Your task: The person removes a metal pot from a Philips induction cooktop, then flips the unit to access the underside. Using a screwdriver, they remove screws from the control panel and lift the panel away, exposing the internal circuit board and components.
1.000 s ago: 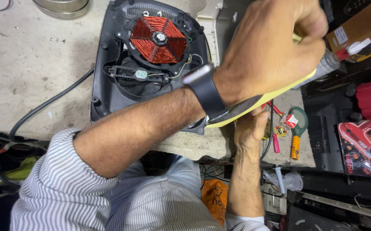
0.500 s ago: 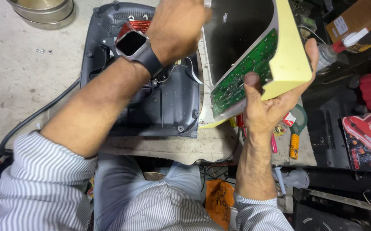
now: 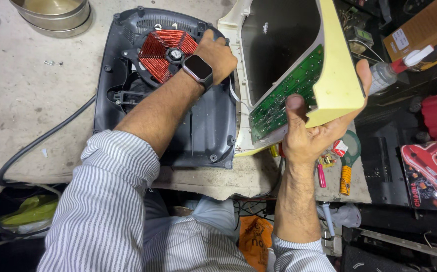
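Left hand (image 3: 217, 53): fingers curled, resting on black base (image 3: 208, 131) beside red coil (image 3: 163, 53), steadying it | Right hand (image 3: 311, 133): fingers clamped round tilted cream cover (image 3: 337, 75), exposing green circuit board (image 3: 286, 98).

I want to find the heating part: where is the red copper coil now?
In the head view, the red copper coil sits upper left of centre, inside the open black base on the workbench, just left of the left hand with the watch.
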